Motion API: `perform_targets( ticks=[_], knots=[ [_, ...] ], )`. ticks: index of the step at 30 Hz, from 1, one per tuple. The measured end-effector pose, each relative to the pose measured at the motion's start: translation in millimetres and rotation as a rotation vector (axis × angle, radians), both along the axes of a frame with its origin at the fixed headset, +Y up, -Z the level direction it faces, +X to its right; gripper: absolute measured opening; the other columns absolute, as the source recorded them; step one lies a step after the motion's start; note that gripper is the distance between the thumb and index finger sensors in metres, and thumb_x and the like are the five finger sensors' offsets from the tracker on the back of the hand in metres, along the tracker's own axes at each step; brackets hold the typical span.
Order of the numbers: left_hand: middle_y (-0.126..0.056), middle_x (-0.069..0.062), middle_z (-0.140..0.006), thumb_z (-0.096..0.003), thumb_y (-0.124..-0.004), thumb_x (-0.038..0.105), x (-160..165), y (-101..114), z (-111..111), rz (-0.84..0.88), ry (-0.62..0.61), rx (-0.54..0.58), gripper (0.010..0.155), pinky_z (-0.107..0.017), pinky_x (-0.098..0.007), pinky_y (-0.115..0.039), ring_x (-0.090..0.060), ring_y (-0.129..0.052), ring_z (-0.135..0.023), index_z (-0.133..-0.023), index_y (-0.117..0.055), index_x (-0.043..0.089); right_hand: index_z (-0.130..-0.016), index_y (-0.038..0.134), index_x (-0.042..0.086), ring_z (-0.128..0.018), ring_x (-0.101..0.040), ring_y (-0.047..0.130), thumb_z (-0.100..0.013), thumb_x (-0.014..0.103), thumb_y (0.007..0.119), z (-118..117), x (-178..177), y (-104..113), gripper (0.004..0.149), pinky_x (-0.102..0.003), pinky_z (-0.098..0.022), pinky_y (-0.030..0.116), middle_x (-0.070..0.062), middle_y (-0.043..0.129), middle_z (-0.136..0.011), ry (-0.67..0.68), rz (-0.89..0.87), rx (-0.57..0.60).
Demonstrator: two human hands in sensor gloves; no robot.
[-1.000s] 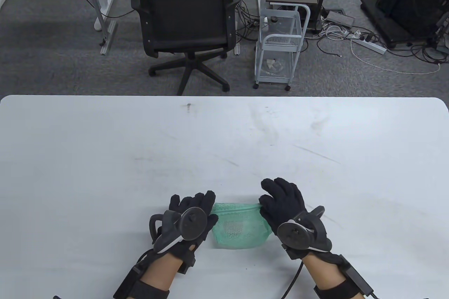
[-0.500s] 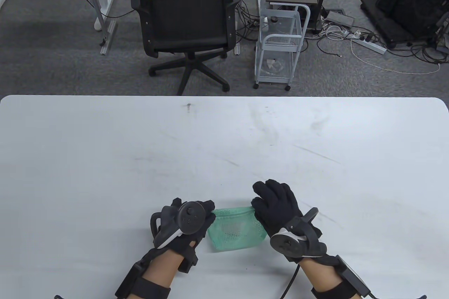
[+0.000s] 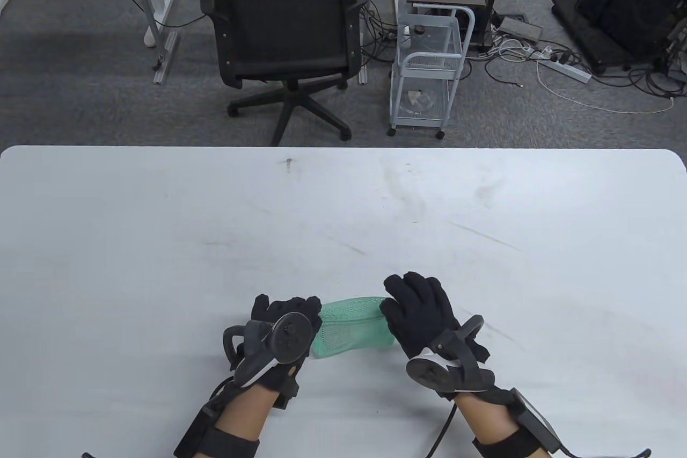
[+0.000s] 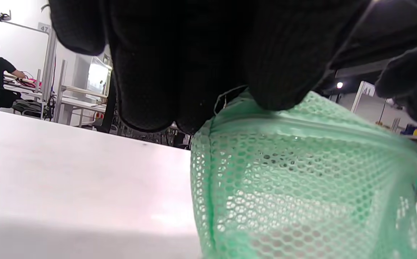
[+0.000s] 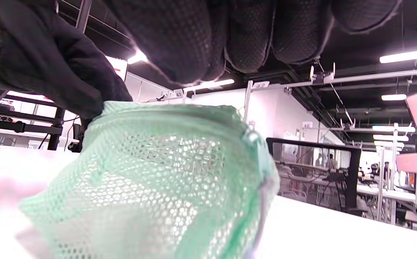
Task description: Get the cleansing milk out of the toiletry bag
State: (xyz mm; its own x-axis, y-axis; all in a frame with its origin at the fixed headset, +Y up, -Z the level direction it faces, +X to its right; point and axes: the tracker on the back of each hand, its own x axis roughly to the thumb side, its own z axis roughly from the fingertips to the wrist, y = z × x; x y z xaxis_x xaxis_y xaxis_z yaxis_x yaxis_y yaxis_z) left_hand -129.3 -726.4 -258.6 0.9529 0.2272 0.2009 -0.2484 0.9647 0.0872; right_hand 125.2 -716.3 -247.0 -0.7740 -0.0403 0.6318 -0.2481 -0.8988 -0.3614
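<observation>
A green mesh toiletry bag (image 3: pixel 351 326) lies on the white table (image 3: pixel 161 243) near its front edge, between my hands. My left hand (image 3: pixel 292 313) grips the bag's left end; in the left wrist view its fingertips (image 4: pixel 276 97) press on the bag's top seam (image 4: pixel 302 122). My right hand (image 3: pixel 416 307) holds the bag's right end, with its fingers curled over the mesh (image 5: pixel 150 187) in the right wrist view. A pale shape shows faintly through the mesh. The cleansing milk cannot be made out.
A black office chair (image 3: pixel 284 34) and a white wire cart (image 3: pixel 429 71) stand on the floor beyond the table's far edge. Cables and a power strip (image 3: pixel 563 68) lie on the floor at the right.
Both hands have shifted slightly left and away with the bag. The bag now looks flatter and tilted, with its top edge turned away from me.
</observation>
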Motion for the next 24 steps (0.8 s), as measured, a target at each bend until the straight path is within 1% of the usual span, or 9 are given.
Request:
perform_targets(
  ticks=[3, 5, 8, 12, 17, 21, 24],
  knots=[
    [-0.101, -0.008, -0.093, -0.0465, -0.094, 0.040, -1, -1, 0, 0.024, -0.013, -0.028, 0.048, -0.071, -0.066, -0.063, -0.040, -0.103, -0.078, -0.092, -0.090, 0.025, -0.089, 0.087, 0.008, -0.091, -0.063, 0.072, -0.050, 0.024, 0.093, -4, 7, 2, 0.043, -0.074, -0.065, 0.058, -0.026, 0.073, -0.110, -0.031, -0.035, -0.042],
    [-0.099, -0.009, -0.095, -0.0465, -0.094, 0.041, 0, -1, 1, 0.032, -0.020, -0.034, 0.051, -0.071, -0.066, -0.063, -0.041, -0.102, -0.079, -0.095, -0.088, 0.025, -0.091, 0.085, 0.007, -0.092, -0.063, 0.071, -0.050, 0.024, 0.092, -7, 14, 1, 0.045, -0.074, -0.065, 0.058, -0.026, 0.072, -0.110, -0.055, -0.064, -0.097],
    [-0.099, -0.009, -0.095, -0.0471, -0.092, 0.043, 1, -2, 1, 0.030, -0.028, -0.033, 0.052, -0.071, -0.066, -0.063, -0.041, -0.102, -0.079, -0.095, -0.087, 0.025, -0.094, 0.083, 0.006, -0.091, -0.063, 0.072, -0.051, 0.026, 0.091, -15, 24, 1, 0.048, -0.074, -0.065, 0.058, -0.026, 0.073, -0.110, -0.092, -0.107, -0.182],
    [-0.099, -0.009, -0.095, -0.0478, -0.091, 0.043, 2, -4, 1, 0.030, -0.036, -0.050, 0.050, -0.071, -0.066, -0.063, -0.041, -0.102, -0.078, -0.094, -0.089, 0.025, -0.097, 0.081, 0.005, -0.091, -0.064, 0.070, -0.052, 0.028, 0.090, -29, 41, -9, 0.051, -0.075, -0.065, 0.057, -0.028, 0.072, -0.110, -0.159, -0.174, -0.324],
    [-0.100, -0.010, -0.094, -0.0482, -0.090, 0.042, -1, -6, -1, 0.033, -0.033, -0.069, 0.049, -0.071, -0.066, -0.063, -0.041, -0.103, -0.078, -0.094, -0.089, 0.024, -0.100, 0.078, 0.004, -0.091, -0.065, 0.069, -0.052, 0.029, 0.089, -44, 53, -24, 0.055, -0.075, -0.064, 0.057, -0.029, 0.070, -0.110, -0.204, -0.192, -0.480],
    [-0.100, -0.009, -0.093, -0.0483, -0.090, 0.043, -2, -9, -2, 0.032, -0.026, -0.078, 0.048, -0.071, -0.066, -0.064, -0.041, -0.103, -0.077, -0.093, -0.090, 0.024, -0.101, 0.077, 0.004, -0.090, -0.065, 0.070, -0.052, 0.030, 0.089, -50, 53, -33, 0.056, -0.075, -0.064, 0.057, -0.030, 0.070, -0.111, -0.207, -0.174, -0.541],
    [-0.100, -0.010, -0.093, -0.0484, -0.090, 0.043, -2, -8, -2, 0.028, -0.025, -0.077, 0.048, -0.071, -0.066, -0.064, -0.041, -0.103, -0.077, -0.093, -0.090, 0.025, -0.101, 0.076, 0.004, -0.090, -0.066, 0.070, -0.052, 0.031, 0.088, -52, 51, -38, 0.057, -0.075, -0.064, 0.057, -0.030, 0.070, -0.111, -0.212, -0.146, -0.556]
  ],
)
